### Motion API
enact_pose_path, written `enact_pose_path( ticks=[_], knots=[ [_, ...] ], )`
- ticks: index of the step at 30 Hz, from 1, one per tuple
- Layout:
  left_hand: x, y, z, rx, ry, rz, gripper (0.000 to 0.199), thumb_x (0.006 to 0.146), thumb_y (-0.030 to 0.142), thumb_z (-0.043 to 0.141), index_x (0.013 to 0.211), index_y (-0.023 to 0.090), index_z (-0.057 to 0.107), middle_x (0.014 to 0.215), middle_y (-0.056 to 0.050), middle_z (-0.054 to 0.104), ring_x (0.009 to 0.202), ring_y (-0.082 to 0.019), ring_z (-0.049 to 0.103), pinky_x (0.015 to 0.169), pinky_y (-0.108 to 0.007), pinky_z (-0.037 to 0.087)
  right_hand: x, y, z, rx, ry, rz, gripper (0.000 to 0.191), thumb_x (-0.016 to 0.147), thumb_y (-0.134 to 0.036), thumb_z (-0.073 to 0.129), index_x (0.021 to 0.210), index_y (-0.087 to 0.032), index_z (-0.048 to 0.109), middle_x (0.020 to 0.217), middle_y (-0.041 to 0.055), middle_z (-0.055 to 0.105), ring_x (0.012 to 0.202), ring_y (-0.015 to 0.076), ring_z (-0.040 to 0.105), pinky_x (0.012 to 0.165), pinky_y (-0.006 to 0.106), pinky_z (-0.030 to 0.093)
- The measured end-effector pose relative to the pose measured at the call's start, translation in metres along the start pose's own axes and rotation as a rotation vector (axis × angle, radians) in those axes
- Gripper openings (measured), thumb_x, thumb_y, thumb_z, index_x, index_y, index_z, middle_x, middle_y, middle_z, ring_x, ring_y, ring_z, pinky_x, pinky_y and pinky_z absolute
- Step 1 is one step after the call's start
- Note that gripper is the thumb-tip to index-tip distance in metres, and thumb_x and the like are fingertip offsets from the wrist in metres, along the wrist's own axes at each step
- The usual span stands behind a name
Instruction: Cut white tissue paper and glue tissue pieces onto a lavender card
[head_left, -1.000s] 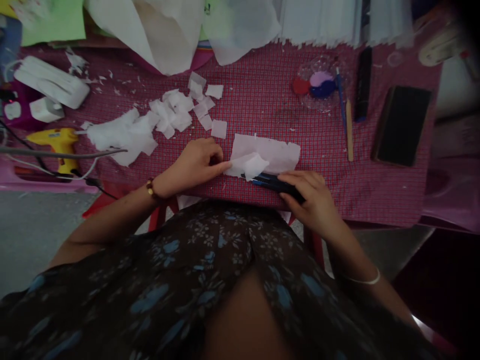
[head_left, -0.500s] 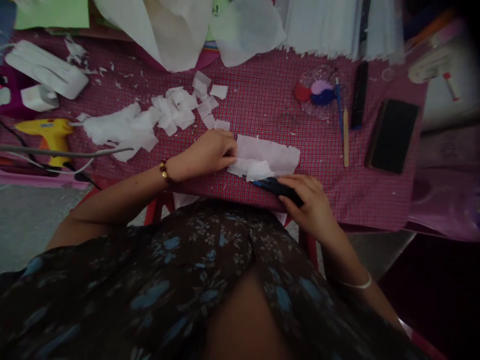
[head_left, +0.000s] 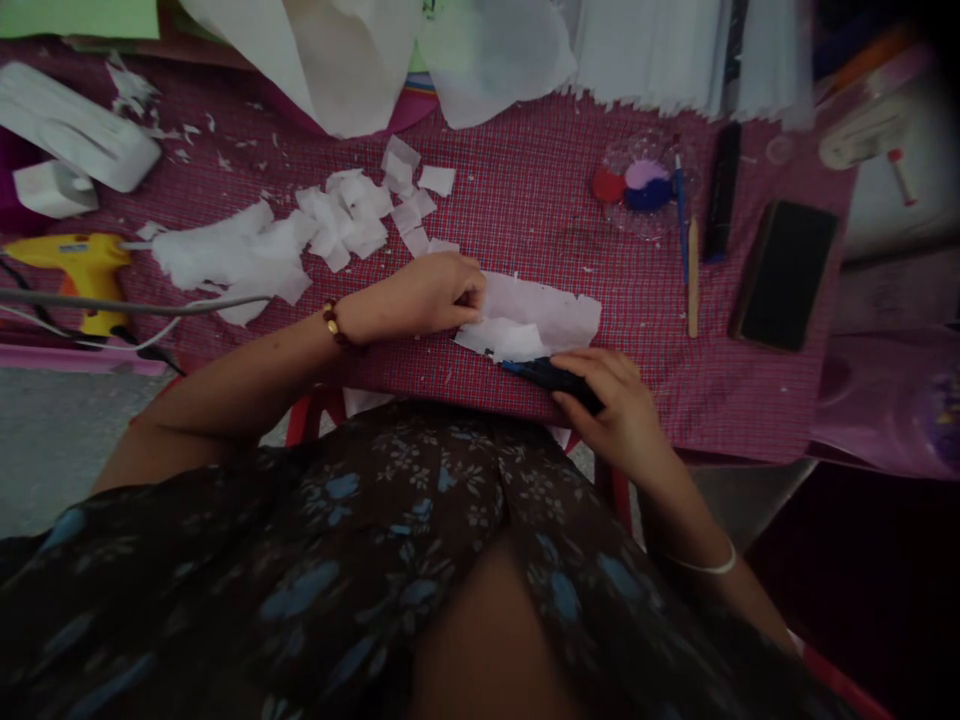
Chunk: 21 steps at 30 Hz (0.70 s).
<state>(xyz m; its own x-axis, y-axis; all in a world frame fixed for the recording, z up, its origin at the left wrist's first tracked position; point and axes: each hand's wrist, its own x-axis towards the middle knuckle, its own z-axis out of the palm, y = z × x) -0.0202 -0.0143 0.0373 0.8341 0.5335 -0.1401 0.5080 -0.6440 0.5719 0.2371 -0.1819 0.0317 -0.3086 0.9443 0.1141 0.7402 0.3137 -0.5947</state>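
My left hand (head_left: 435,292) is closed, its fingertips pinched on the left end of a white paper strip (head_left: 547,308) that lies near the table's front edge. A small white paper piece (head_left: 519,340) rests on the strip's front part. My right hand (head_left: 619,405) grips a dark slim tool with a bluish tip (head_left: 551,375); its exact kind is unclear. The tool's tip points left, at the strip's front edge. Behind my left hand lie several cut paper squares (head_left: 349,215) and a heap of white paper pieces (head_left: 232,250).
A yellow glue gun (head_left: 71,268) lies at the left near a white power strip (head_left: 82,125). A clear dish with coloured caps (head_left: 645,190), a blue brush (head_left: 681,210), a wooden stick (head_left: 692,280) and a dark phone (head_left: 787,275) are at the right. Paper sheets (head_left: 315,60) cover the back.
My left hand has shifted slightly right along the strip. The tool in my right hand has moved a little left. The view has turned slightly.
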Motion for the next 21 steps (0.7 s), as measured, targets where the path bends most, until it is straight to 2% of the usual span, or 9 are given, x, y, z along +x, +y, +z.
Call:
enact_pose_path(
  ticks=[5,10,13,15,17,19,21],
  knots=[
    [-0.001,-0.007,0.006,-0.006,0.030,0.060,0.013,0.083,0.025,0.059,0.073,0.017,0.063,0.080,-0.005,0.063,0.079,-0.018,0.055,0.077,-0.032,0.040,0.002,-0.003,0.001,-0.006,-0.010,-0.003,0.036,0.093,-0.021,0.062,0.128,-0.029,0.061,0.118,0.0084,0.070,0.108,0.0311,0.063,0.092,0.050,0.050],
    [-0.001,-0.005,0.007,0.002,0.029,0.059,0.013,0.081,0.024,0.059,0.071,0.016,0.061,0.079,-0.005,0.062,0.077,-0.018,0.055,0.074,-0.031,0.039,0.001,-0.009,0.000,-0.028,-0.029,-0.007,0.035,0.092,-0.023,0.063,0.127,-0.025,0.061,0.116,0.0101,0.069,0.106,0.0311,0.063,0.089,0.049,0.051],
    [-0.005,-0.002,-0.001,-0.034,0.016,0.063,0.010,0.078,0.020,0.059,0.070,0.016,0.060,0.077,-0.004,0.061,0.075,-0.017,0.054,0.071,-0.029,0.040,-0.002,-0.009,0.000,-0.029,-0.026,0.003,0.034,0.092,-0.022,0.064,0.126,-0.024,0.061,0.117,0.0105,0.069,0.106,0.0310,0.063,0.090,0.049,0.051],
    [-0.008,0.001,-0.008,-0.102,-0.027,0.030,0.004,0.076,0.018,0.058,0.075,0.016,0.062,0.079,-0.004,0.063,0.073,-0.015,0.055,0.069,-0.028,0.040,-0.003,-0.008,0.001,-0.023,-0.022,0.010,0.034,0.092,-0.021,0.064,0.125,-0.023,0.061,0.117,0.0109,0.069,0.107,0.0306,0.063,0.091,0.048,0.051],
    [-0.010,0.002,-0.016,-0.199,-0.056,-0.032,0.013,0.076,0.017,0.057,0.087,0.015,0.064,0.081,-0.003,0.065,0.070,-0.014,0.056,0.066,-0.026,0.041,-0.004,-0.007,0.002,-0.015,-0.020,0.012,0.034,0.091,-0.021,0.065,0.125,-0.023,0.062,0.117,0.0112,0.069,0.107,0.0303,0.063,0.092,0.048,0.051],
    [-0.008,0.004,-0.021,-0.259,-0.017,-0.077,0.018,0.079,0.020,0.056,0.094,0.015,0.064,0.082,-0.003,0.066,0.069,-0.014,0.058,0.065,-0.026,0.042,-0.005,-0.006,0.002,-0.009,-0.019,0.012,0.034,0.091,-0.020,0.065,0.125,-0.022,0.061,0.117,0.0110,0.069,0.107,0.0301,0.063,0.092,0.048,0.051],
    [-0.003,0.006,-0.023,-0.211,0.046,-0.057,0.015,0.082,0.022,0.055,0.093,0.015,0.064,0.085,-0.003,0.067,0.074,-0.015,0.059,0.069,-0.027,0.043,-0.004,-0.006,0.002,-0.006,-0.020,0.012,0.034,0.091,-0.020,0.065,0.126,-0.023,0.061,0.117,0.0105,0.069,0.107,0.0300,0.063,0.092,0.048,0.051]
  ],
)
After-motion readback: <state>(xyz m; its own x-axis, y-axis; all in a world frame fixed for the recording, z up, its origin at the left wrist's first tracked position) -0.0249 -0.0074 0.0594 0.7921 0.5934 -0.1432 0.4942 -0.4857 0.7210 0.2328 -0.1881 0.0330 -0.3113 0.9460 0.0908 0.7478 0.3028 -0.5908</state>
